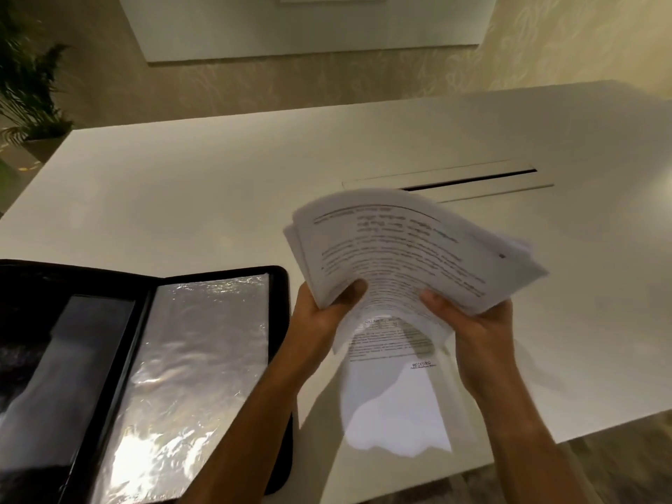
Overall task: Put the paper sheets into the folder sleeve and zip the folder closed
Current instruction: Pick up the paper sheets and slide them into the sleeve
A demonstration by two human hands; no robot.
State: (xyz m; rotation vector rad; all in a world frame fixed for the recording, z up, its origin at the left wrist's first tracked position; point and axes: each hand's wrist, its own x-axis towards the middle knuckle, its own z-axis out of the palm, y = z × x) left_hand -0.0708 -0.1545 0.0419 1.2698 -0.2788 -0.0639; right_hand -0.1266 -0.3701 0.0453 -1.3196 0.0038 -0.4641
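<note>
A stack of printed paper sheets [407, 249] is held above the white table [182, 183], bent upward in the middle. My left hand [323, 311] grips its left near edge and my right hand [472, 321] grips its right near edge. One more printed sheet [396, 401] lies flat on the table under the stack, near the front edge. The black zip folder [280, 285] lies open at the left, its clear shiny plastic sleeve [189, 358] facing up on the right half. My left forearm crosses the folder's right edge.
A long cable slot [469, 178] with a lid is set into the table behind the sheets. A potted plant [32, 89] stands on the floor at the far left. The table's front edge runs just below my forearms at the right.
</note>
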